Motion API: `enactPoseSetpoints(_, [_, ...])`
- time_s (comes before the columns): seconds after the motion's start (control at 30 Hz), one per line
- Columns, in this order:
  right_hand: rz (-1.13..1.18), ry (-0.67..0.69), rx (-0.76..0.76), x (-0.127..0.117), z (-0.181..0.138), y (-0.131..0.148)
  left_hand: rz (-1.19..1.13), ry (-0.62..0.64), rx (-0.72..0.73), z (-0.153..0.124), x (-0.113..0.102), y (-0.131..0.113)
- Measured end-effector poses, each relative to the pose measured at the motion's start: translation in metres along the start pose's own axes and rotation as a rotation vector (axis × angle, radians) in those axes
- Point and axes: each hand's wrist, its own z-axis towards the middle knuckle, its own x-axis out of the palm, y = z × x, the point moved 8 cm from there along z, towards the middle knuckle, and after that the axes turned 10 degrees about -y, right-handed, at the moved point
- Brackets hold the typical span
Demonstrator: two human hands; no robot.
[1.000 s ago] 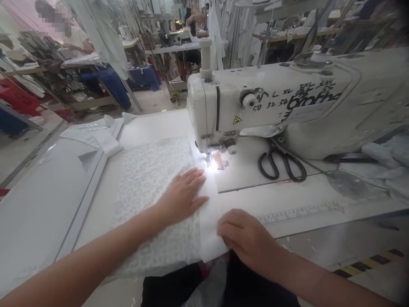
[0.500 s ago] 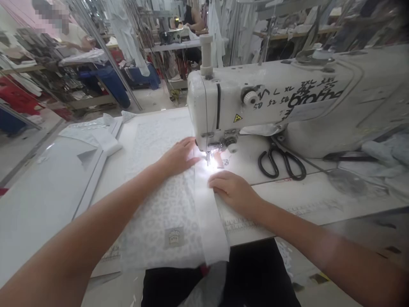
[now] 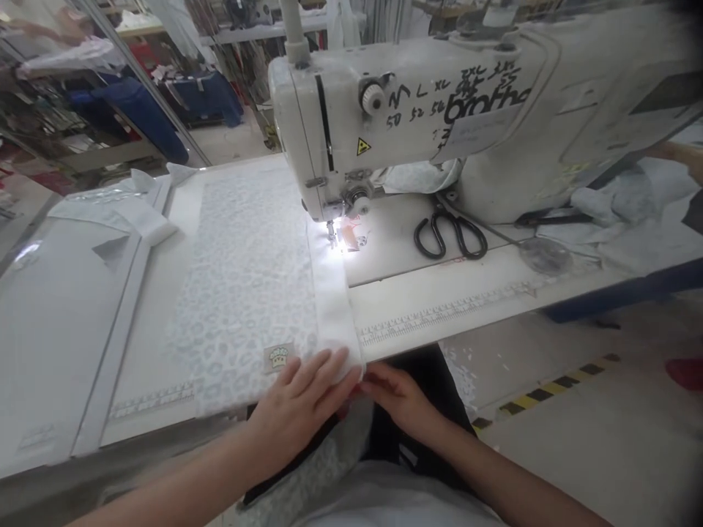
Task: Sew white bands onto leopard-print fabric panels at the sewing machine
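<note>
A pale grey, leopard-patterned fabric panel (image 3: 242, 278) with a plain white band (image 3: 329, 300) along its right edge lies flat on the white sewing table (image 3: 66, 315), stretching from the needle of the cream-coloured industrial sewing machine (image 3: 417, 110) down to the table's near edge. A small woven label (image 3: 279, 358) sits on the panel near that edge, well short of the machine. The left hand (image 3: 299, 402) rests with fingers spread flat on the near corner of the panel, pressing on the white band and gripping nothing. The right hand (image 3: 400, 399) is just beside it at the table's edge, fingertips touching the band's corner; whether it pinches the cloth or only touches it is hard to tell, as the left hand partly covers it. A pair of black-handled scissors (image 3: 450, 233) lies on the machine bed, right of the needle. Folded white pieces (image 3: 126, 216) lie far left of the machine.
</note>
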Motion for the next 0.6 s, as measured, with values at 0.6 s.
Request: enactPoseSetpoints(0.6, [-0.023, -0.055, 0.031, -0.003, -0.034, 0.024, -0.405, -0.204, 0.098, 0.014, -0.021, -0.018])
